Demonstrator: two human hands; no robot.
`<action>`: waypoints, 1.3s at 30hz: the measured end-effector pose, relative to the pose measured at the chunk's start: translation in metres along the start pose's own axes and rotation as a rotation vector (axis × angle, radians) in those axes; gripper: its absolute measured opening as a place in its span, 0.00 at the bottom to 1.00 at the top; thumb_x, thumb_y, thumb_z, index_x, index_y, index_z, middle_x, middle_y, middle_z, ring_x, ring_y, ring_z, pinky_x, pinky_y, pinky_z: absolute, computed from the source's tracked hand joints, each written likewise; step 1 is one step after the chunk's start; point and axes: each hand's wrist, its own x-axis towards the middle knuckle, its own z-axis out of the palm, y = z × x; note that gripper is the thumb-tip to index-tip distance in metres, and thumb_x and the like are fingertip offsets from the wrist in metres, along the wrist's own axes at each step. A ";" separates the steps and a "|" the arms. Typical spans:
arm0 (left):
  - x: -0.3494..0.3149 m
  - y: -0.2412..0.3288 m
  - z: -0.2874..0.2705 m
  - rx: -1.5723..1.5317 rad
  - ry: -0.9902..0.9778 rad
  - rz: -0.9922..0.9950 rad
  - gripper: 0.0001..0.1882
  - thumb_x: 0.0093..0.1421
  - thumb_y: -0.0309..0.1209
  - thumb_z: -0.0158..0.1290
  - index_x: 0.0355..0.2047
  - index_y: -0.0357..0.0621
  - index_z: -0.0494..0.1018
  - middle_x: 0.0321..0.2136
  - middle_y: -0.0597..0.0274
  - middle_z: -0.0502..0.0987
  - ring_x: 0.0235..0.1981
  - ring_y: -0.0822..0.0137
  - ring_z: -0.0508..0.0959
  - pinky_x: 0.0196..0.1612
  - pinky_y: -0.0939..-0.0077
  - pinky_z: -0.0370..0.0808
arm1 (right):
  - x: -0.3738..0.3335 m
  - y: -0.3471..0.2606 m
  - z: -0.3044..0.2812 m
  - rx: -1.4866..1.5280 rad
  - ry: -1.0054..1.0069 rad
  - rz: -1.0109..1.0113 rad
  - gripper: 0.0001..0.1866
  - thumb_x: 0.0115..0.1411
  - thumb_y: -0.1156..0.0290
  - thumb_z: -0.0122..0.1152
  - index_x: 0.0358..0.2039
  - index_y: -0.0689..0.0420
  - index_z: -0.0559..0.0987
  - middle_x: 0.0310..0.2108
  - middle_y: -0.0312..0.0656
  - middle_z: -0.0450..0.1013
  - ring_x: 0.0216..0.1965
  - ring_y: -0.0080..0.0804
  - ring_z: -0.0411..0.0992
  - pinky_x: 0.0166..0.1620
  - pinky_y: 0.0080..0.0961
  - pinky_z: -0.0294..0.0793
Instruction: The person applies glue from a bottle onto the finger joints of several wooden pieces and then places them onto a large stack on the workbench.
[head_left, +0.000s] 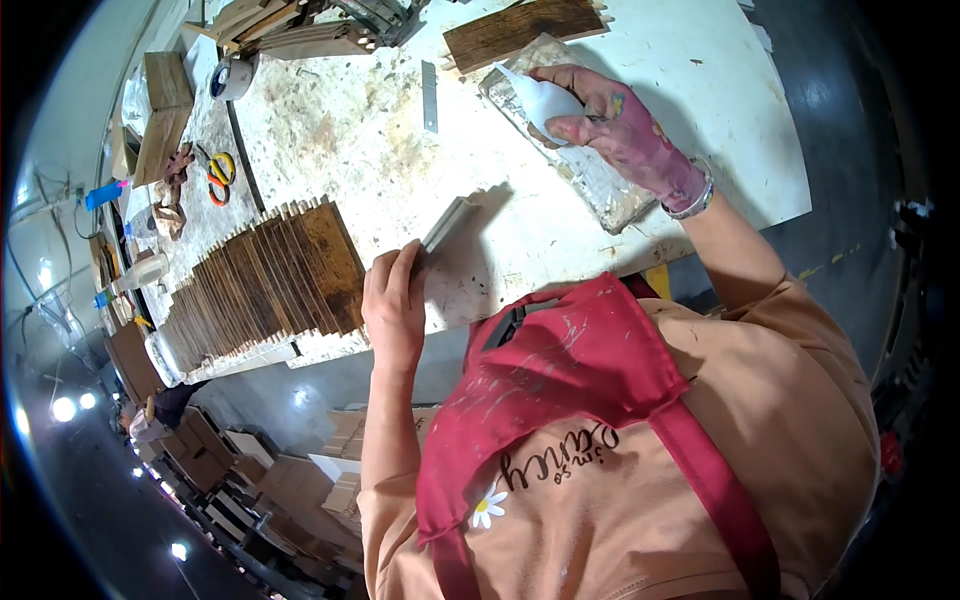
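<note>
My left hand (396, 300), bare, has its fingers closed round the near end of a narrow grey-brown piece (450, 226), perhaps a board seen edge-on. That piece slants up and right over the table, casting a shadow. In my right hand (635, 135), covered by a stained purple glove, is a white squeeze bottle (546, 103) with a pointed nozzle toward the upper left. The bottle is above a worn, whitish-crusted slab (600, 190). Beside my left hand, a row of dark brown wooden boards (275, 270) with pegged ends stands closely packed.
The stained white table (340, 130) holds a grey blade-like strip (430, 97), scissors (220, 180) with orange and yellow handles, and a tape roll (231, 79). Another dark board (525, 32) lies at the far edge, with stacked wood (290, 30) farther left. Cardboard boxes (300, 490) stand on the floor.
</note>
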 end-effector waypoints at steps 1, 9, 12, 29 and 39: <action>-0.004 0.001 0.003 0.052 0.024 0.028 0.19 0.53 0.21 0.56 0.47 0.44 0.74 0.37 0.57 0.74 0.38 0.57 0.75 0.40 0.65 0.74 | -0.001 -0.003 0.002 -0.006 -0.003 -0.011 0.27 0.57 0.73 0.63 0.57 0.60 0.69 0.48 0.36 0.70 0.48 0.20 0.68 0.52 0.18 0.68; -0.003 -0.003 0.005 0.187 -0.019 0.149 0.28 0.52 0.19 0.53 0.54 0.56 0.71 0.36 0.63 0.73 0.35 0.61 0.74 0.34 0.69 0.75 | -0.001 -0.005 0.000 -0.003 -0.020 -0.016 0.28 0.56 0.73 0.63 0.57 0.61 0.68 0.51 0.37 0.69 0.49 0.20 0.67 0.53 0.18 0.67; 0.001 -0.005 0.001 0.236 -0.091 0.168 0.31 0.52 0.18 0.52 0.57 0.57 0.69 0.36 0.63 0.72 0.34 0.62 0.74 0.34 0.69 0.76 | -0.001 -0.004 0.002 0.004 0.011 0.007 0.29 0.56 0.73 0.64 0.57 0.62 0.67 0.51 0.36 0.69 0.48 0.20 0.67 0.52 0.18 0.67; 0.010 -0.004 -0.011 0.072 -0.257 -0.018 0.41 0.54 0.18 0.51 0.67 0.53 0.50 0.36 0.53 0.75 0.34 0.53 0.76 0.36 0.63 0.76 | 0.001 -0.006 0.004 -0.035 -0.004 0.041 0.29 0.56 0.72 0.64 0.57 0.61 0.67 0.51 0.36 0.69 0.48 0.21 0.67 0.51 0.19 0.67; -0.008 -0.012 -0.018 -0.592 0.001 -0.518 0.44 0.58 0.19 0.54 0.69 0.52 0.42 0.35 0.55 0.77 0.37 0.71 0.76 0.42 0.77 0.73 | -0.001 -0.006 0.004 -0.092 0.065 0.053 0.32 0.55 0.69 0.66 0.58 0.64 0.66 0.51 0.38 0.68 0.49 0.22 0.66 0.52 0.18 0.65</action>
